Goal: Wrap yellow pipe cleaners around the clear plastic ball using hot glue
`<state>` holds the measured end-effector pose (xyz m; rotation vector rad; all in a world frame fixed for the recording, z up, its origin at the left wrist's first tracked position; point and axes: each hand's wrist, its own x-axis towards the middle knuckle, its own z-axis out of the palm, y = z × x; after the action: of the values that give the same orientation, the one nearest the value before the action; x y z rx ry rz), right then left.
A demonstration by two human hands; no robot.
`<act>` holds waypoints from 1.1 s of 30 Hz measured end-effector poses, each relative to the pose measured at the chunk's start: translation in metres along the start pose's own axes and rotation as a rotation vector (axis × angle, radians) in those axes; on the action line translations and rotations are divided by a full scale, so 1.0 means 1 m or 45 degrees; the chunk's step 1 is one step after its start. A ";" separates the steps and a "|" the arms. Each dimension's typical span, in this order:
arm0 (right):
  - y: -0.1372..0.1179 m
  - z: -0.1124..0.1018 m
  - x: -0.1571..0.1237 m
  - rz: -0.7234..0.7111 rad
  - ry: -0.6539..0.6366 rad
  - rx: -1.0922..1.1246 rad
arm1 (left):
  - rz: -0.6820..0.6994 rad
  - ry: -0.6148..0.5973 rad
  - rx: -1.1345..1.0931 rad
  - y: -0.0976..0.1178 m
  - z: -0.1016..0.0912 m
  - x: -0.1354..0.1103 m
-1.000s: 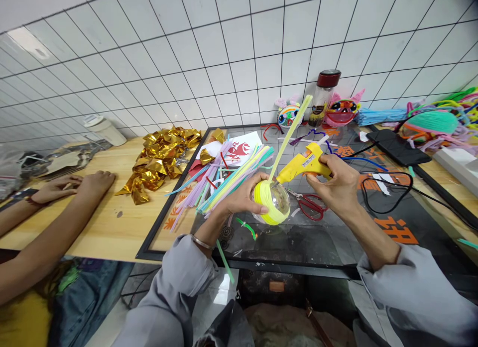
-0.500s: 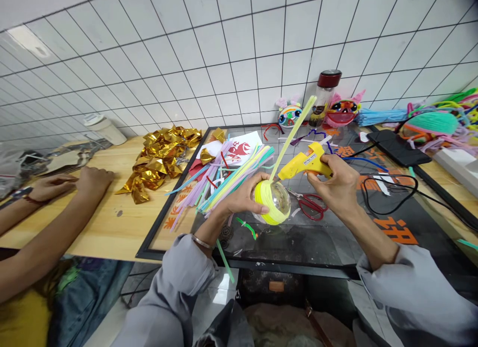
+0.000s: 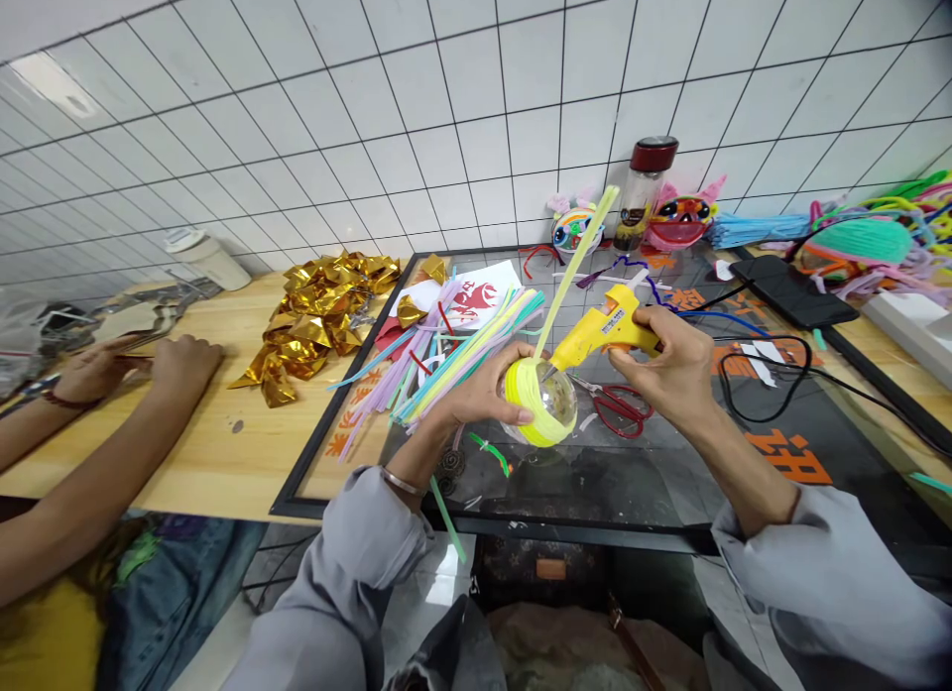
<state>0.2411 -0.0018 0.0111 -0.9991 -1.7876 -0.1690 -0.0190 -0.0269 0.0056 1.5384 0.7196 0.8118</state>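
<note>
White wall tiles point(image 3: 461, 106) are ranged across the top of the frame above a dark tabletop panel point(image 3: 632, 488), where a clear round container point(image 3: 546, 428) wound with yellow strands is gripped near centre by the left hand's point(image 3: 485, 396) curled fingers. By the right hand point(image 3: 673, 354), fingers wrapped round its handle, a yellow glue gun point(image 3: 595, 336) is held — nozzle pointed at the container, near the base of an upstanding yellow strip point(image 3: 576, 273) — with red-handled scissors point(image 3: 625, 413) seen just below.
</note>
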 end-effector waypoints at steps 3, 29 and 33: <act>0.000 0.001 0.000 0.037 0.037 -0.021 | 0.001 -0.005 0.001 -0.002 -0.001 0.000; -0.005 -0.004 0.003 0.127 -0.095 0.106 | -0.008 0.001 0.026 -0.001 0.000 -0.001; 0.001 -0.005 0.006 0.321 -0.138 0.006 | 0.014 -0.007 0.031 -0.003 -0.001 -0.001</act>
<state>0.2445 -0.0008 0.0185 -1.2395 -1.7392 0.0476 -0.0203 -0.0267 0.0022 1.5669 0.7199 0.8095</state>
